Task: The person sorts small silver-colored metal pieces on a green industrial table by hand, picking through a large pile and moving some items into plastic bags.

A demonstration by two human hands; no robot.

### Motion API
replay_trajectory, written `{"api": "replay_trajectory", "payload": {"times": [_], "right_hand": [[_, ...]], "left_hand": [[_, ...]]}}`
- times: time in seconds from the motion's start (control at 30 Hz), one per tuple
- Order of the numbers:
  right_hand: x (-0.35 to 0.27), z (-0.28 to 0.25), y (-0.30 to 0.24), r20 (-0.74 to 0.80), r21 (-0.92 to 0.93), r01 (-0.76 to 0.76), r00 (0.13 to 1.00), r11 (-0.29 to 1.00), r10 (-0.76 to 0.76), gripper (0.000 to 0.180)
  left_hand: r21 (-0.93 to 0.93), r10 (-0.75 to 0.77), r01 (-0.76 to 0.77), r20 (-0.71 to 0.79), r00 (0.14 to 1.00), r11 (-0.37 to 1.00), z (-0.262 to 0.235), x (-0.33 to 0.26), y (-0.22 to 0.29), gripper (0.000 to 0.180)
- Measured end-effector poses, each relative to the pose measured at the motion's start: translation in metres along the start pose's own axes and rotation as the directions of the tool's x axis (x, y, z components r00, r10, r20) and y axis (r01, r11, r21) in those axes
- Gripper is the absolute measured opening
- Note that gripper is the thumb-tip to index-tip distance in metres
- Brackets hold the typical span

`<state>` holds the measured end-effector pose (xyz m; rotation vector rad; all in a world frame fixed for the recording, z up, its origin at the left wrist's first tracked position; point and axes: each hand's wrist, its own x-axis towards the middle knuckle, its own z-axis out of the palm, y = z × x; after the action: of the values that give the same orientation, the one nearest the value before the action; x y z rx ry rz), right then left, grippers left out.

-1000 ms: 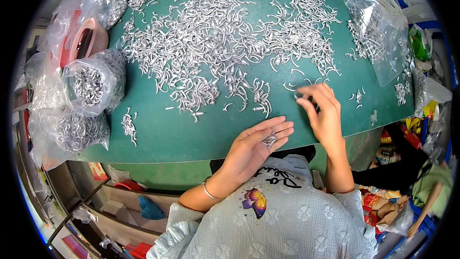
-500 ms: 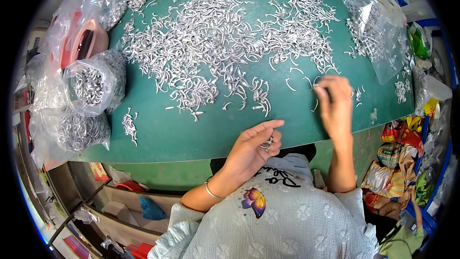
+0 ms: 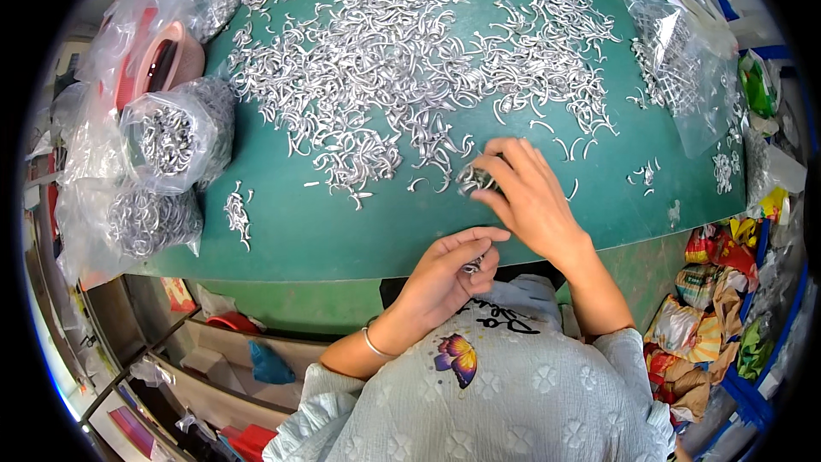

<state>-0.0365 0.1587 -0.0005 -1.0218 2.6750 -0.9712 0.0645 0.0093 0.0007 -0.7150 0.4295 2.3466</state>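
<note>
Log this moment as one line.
left hand: curled around metal pieces | right hand: fingers at small cluster of curved pieces | larger pile: spread on green table

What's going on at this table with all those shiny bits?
A person is handling small curved silvery pieces with bare hands. The left hand is curled around a few pieces, while the right hand has its fingers at a small cluster near the big loose heap on the green table. Clear bags holding more silvery pieces sit along the left side.
</note>
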Motion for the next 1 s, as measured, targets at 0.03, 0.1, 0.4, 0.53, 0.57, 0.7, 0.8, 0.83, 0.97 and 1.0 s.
{"api": "replay_trajectory", "payload": {"times": [0.03, 0.1, 0.4, 0.53, 0.57, 0.7, 0.8, 0.83, 0.97, 1.0], "right_hand": [[-0.002, 0.002, 0.003, -0.041, 0.032, -0.007, 0.999, 0.999, 0.009, 0.030], [-0.009, -0.001, 0.015, -0.124, 0.097, -0.022, 0.992, 0.995, 0.034, 0.025], [-0.016, -0.037, 0.016, -0.339, 0.082, -0.263, 0.900, 0.961, 0.275, 0.016], [-0.018, -0.020, -0.010, -0.203, -0.038, -0.055, 0.978, 0.998, 0.046, 0.017], [-0.018, -0.016, -0.017, -0.163, -0.097, -0.057, 0.986, 0.994, 0.040, 0.017], [-0.028, 0.002, -0.005, -0.132, -0.019, -0.087, 0.988, 0.996, 0.084, 0.015], [-0.038, -0.009, 0.005, -0.194, 0.077, -0.110, 0.973, 0.991, 0.123, 0.013], [-0.040, -0.015, 0.004, -0.227, 0.164, -0.175, 0.951, 0.971, 0.210, 0.013], [-0.049, -0.031, -0.015, -0.107, 0.143, -0.032, 0.993, 0.989, 0.048, 0.014], [-0.044, -0.034, -0.026, 0.017, 0.048, -0.011, 1.000, 0.999, 0.010, 0.014]], "left_hand": [[-0.005, 0.006, -0.006, -0.003, 1.000, 1.000, -0.001, -0.001, 0.000, 0.022], [-0.006, 0.012, -0.013, -0.018, 1.000, 1.000, -0.002, -0.003, 0.000, 0.022], [-0.015, 0.046, -0.045, 0.077, 0.996, 0.999, -0.006, -0.003, -0.001, 0.021], [-0.067, 0.020, -0.006, 0.210, 0.978, 0.998, -0.015, -0.004, -0.002, 0.022], [-0.048, 0.016, -0.009, 0.148, 0.989, 0.999, -0.011, -0.005, -0.002, 0.022], [0.011, 0.023, -0.024, 0.027, 0.999, 1.000, -0.001, -0.008, -0.002, 0.023], [-0.031, 0.033, -0.030, 0.101, 0.994, 0.999, -0.010, -0.008, -0.003, 0.024], [-0.058, 0.039, -0.032, 0.137, 0.990, 0.998, -0.008, -0.007, -0.001, 0.024], [0.005, 0.107, -0.107, -0.139, 0.985, 0.994, 0.022, -0.001, -0.003, 0.026], [-0.023, 0.119, -0.123, -0.116, 0.986, 0.992, 0.024, 0.000, -0.003, 0.027]]}}
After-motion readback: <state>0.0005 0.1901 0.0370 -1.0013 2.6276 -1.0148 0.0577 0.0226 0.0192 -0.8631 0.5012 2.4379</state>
